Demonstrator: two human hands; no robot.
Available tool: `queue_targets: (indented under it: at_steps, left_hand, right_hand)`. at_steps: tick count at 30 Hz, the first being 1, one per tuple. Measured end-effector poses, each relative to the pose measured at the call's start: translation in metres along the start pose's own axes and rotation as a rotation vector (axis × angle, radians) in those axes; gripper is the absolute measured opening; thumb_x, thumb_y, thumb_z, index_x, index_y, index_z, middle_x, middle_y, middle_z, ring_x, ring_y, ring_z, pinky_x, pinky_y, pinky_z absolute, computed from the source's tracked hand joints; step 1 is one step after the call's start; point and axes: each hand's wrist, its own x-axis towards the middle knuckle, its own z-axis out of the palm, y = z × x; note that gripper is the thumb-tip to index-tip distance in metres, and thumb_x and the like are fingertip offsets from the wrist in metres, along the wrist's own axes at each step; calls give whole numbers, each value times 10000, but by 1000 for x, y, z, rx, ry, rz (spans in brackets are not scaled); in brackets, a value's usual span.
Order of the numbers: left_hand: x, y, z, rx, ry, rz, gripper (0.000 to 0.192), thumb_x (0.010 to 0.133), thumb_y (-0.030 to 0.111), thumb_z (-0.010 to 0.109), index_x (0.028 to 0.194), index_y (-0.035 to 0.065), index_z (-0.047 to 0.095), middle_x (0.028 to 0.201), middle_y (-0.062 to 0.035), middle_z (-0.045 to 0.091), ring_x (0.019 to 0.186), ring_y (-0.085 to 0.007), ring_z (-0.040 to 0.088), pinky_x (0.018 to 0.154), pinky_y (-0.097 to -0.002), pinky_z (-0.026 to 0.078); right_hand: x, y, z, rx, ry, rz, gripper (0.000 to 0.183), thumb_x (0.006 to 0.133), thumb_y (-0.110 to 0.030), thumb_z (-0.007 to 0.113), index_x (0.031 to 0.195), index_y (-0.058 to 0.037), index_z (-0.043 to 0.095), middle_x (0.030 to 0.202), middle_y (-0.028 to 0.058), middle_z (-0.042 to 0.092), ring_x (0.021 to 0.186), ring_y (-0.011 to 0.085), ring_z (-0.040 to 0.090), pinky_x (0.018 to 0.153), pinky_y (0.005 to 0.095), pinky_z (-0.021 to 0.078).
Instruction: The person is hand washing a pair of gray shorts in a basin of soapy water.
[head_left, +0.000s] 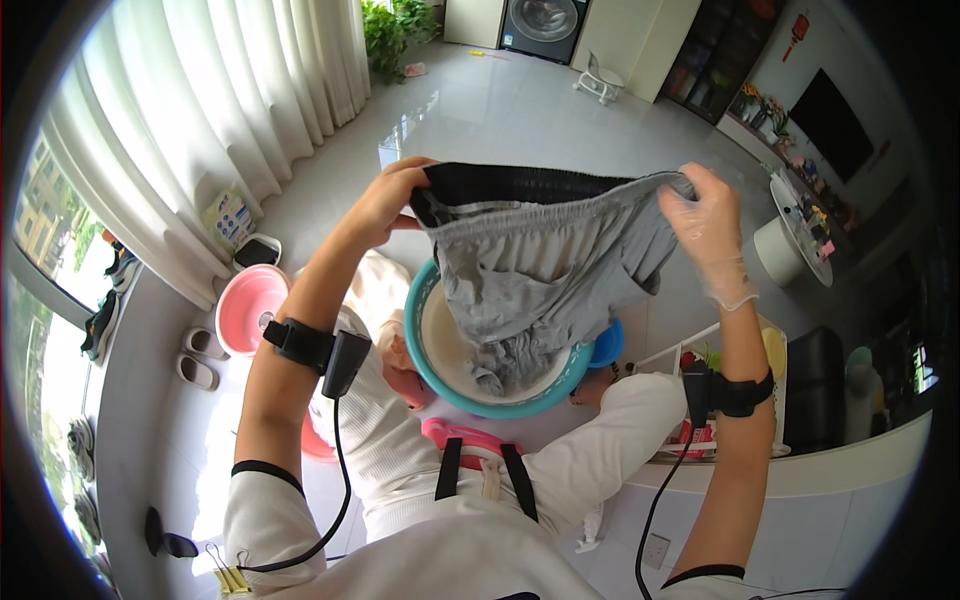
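Observation:
Both my hands hold up a pair of grey shorts by its elastic waistband, stretched wide with the black inside showing. My left hand, bare, grips the left end of the band. At the right end, my right hand pinches the band and wears a clear thin glove. Below hangs the wet-looking lower part of the shorts, down into a teal plastic basin that stands on the floor between my legs. Cloudy liquid shows inside the basin. Part of the basin is hidden behind the cloth.
A pink basin and slippers lie to the left. A blue bowl touches the teal basin's right side. Further right stands a white rack with items. A small wheeled stool and a washing machine are at the far end.

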Motion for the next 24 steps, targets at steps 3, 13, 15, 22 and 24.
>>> queue_targets:
  at_steps: [3, 13, 15, 22, 24]
  left_hand:
    - [-6, -11, 41, 19, -156, -65, 417, 856, 126, 446, 1268, 169, 492, 1047, -29, 556, 914, -121, 552, 637, -269, 528]
    - [-11, -33, 107, 41, -280, 485, 626, 748, 62, 648, 1317, 63, 387, 1158, -71, 510, 1048, -155, 501, 857, -311, 442]
    - [-3, -33, 104, -10, -263, 393, 535, 737, 8, 630, 1239, 16, 446, 1115, -84, 545, 1034, -169, 534, 887, -321, 446]
    - [-8, 22, 110, -424, -130, 427, 350, 774, -41, 540, 1118, -3, 491, 988, -112, 575, 891, -221, 600, 779, -352, 520]
    - [-16, 50, 125, -511, -167, 407, 333, 767, -40, 555, 1091, 1, 487, 951, -109, 572, 852, -210, 592, 735, -350, 515]
  right_hand:
    - [-8, -17, 34, -37, -139, 48, 206, 685, -157, 623, 787, 18, 586, 741, 234, 574, 682, 420, 549, 601, 411, 456]
    - [-20, -57, 81, 847, -365, 412, 120, 798, -48, 603, 889, 25, 575, 865, 74, 625, 689, 148, 577, 642, 286, 501]
    - [-27, -48, 76, 1003, -434, 545, 199, 825, -49, 611, 1008, 10, 558, 1014, 79, 602, 795, 162, 604, 749, 286, 518]
    - [-140, 32, 113, 620, -453, 333, 857, 640, -78, 802, 1342, 22, 320, 1355, 138, 384, 1249, 276, 384, 1027, 348, 330]
    - [-191, 60, 154, 626, -501, 400, 807, 615, -81, 822, 1295, 24, 400, 1288, 96, 472, 1158, 230, 462, 973, 314, 375]
